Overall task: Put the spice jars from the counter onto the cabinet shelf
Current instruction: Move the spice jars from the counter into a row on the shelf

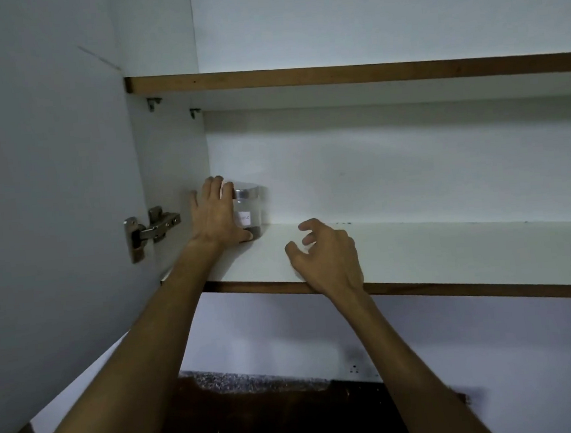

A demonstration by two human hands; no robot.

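While the spice jar [247, 209] stands upright at the shelf's [416, 250] back-left corner, I judge a careless pull-away could tip it.
Clear, silver-lidded, white-labelled, dark at its base; my left hand [216, 218] wraps it, my right hand [326, 257] hovers spread, empty.

Clear jar [248, 216], shiny metal lid [246, 189]

White cabinet shelf [433, 249] with a brown wood front edge, open cabinet. One clear spice jar [248, 212] with a metal lid stands upright on it at the far left rear corner, dark contents at the bottom, white label. Second shelf [334, 75] above, its top not visible.
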